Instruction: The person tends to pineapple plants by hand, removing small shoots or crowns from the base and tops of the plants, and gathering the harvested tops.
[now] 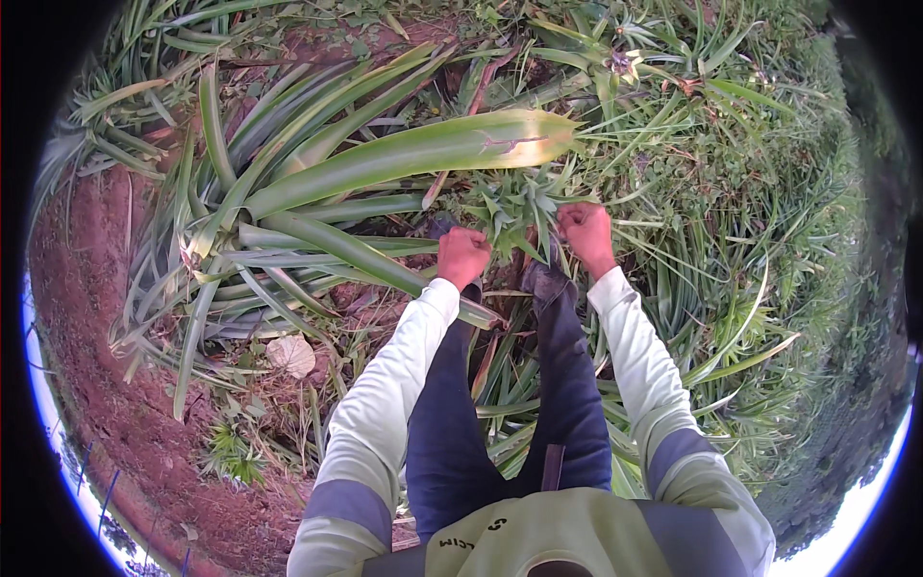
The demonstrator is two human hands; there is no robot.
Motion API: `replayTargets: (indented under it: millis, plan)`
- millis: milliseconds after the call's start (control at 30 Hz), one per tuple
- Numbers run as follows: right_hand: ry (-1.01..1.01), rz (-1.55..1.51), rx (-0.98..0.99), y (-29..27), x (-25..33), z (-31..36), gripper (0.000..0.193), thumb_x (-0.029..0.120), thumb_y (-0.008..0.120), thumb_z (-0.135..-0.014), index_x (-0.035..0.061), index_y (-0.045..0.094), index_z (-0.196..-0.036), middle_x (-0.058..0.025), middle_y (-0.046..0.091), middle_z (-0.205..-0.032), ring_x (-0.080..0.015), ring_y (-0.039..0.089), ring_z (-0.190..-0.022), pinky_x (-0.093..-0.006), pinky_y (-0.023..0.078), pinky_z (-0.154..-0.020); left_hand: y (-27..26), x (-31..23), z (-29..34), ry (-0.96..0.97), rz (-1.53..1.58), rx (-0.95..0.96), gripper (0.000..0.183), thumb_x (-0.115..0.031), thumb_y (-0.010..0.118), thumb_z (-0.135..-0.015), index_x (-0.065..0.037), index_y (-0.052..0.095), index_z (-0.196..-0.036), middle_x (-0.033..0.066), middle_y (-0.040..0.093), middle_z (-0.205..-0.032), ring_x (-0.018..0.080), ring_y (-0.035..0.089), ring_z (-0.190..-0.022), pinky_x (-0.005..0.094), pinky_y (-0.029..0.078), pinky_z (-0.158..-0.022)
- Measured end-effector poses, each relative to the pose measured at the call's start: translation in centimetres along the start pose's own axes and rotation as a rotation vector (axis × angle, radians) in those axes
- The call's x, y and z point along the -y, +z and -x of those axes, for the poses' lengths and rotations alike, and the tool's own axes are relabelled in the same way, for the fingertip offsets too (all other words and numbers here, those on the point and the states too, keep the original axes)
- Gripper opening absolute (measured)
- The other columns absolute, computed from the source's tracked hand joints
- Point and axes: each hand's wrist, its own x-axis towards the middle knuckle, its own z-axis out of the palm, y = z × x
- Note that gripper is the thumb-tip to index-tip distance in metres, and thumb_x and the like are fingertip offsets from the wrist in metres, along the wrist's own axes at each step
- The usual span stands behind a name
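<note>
Between my two hands stands a small green plant with a rosette of short, spiky leaves (521, 207), like a pineapple crown. On its left side my left hand (463, 256) is closed in a loose fist beside the leaf tips. My right hand (586, 234) has its fingers pinched together against the leaves on the other side. Whatever lies inside either set of fingers is too small or hidden. A broad, long green leaf (385, 165) with a yellowed, split tip stretches just beyond my left hand. The base of the spiky plant is hidden.
A large plant with long strap leaves (226, 226) spreads on the left. Dense grass and weeds (740, 212) cover the right. Reddish soil (87, 288) lies at the far left, and a pale dry leaf (290, 356) rests near my left forearm. My dark trouser legs (567, 385) stand among leaves.
</note>
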Motion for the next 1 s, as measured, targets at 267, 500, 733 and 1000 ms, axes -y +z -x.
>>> replayTargets:
  millis: [267,500,733,1000]
  plan:
    - [0.093,-0.135,0.011,-8.5,4.5,5.7,0.006,-0.006,0.064,-0.085,-0.0089,0.065,-0.09,-0.0069,0.066,-0.068,-0.0079,0.053,-0.051,-0.0239,0.04,-0.046,-5.0,-7.6,6.6,0.147,-0.146,0.048,0.022,-0.015,0.073,-0.076,-0.002,0.075,-0.093,0.0197,0.071,-0.097,0.034,0.068,-0.091,0.04,0.053,-0.087]
    - [0.089,-0.181,-0.041,-17.3,12.4,10.6,0.01,-0.002,0.061,-0.092,-0.0078,0.063,-0.1,-0.0092,0.068,-0.078,-0.0082,0.057,-0.053,-0.0192,0.043,-0.048,-9.4,-10.9,11.4,0.173,-0.035,0.017,0.022,-0.008,0.068,-0.075,0.002,0.074,-0.094,0.0213,0.071,-0.098,0.0352,0.069,-0.09,0.0396,0.054,-0.086]
    - [-0.076,-0.01,-0.085,-20.3,19.9,14.3,0.011,0.004,0.06,-0.094,-0.0048,0.063,-0.099,-0.0046,0.065,-0.072,-0.0066,0.054,-0.054,-0.0196,0.039,-0.048,-14.2,-11.6,19.0,0.245,0.196,-0.082,0.02,-0.009,0.067,-0.078,0.001,0.073,-0.094,0.0212,0.07,-0.09,0.0365,0.068,-0.084,0.0407,0.054,-0.08]
    - [-0.25,0.038,0.002,-18.9,29.0,14.9,0.016,0.005,0.061,-0.092,-0.003,0.064,-0.106,-0.0045,0.068,-0.078,-0.0048,0.056,-0.058,-0.0172,0.038,-0.047,-13.3,-12.6,28.8,0.362,0.512,-0.245,0.02,-0.011,0.066,-0.081,0.003,0.071,-0.095,0.0207,0.07,-0.082,0.0334,0.068,-0.075,0.0413,0.053,-0.073]
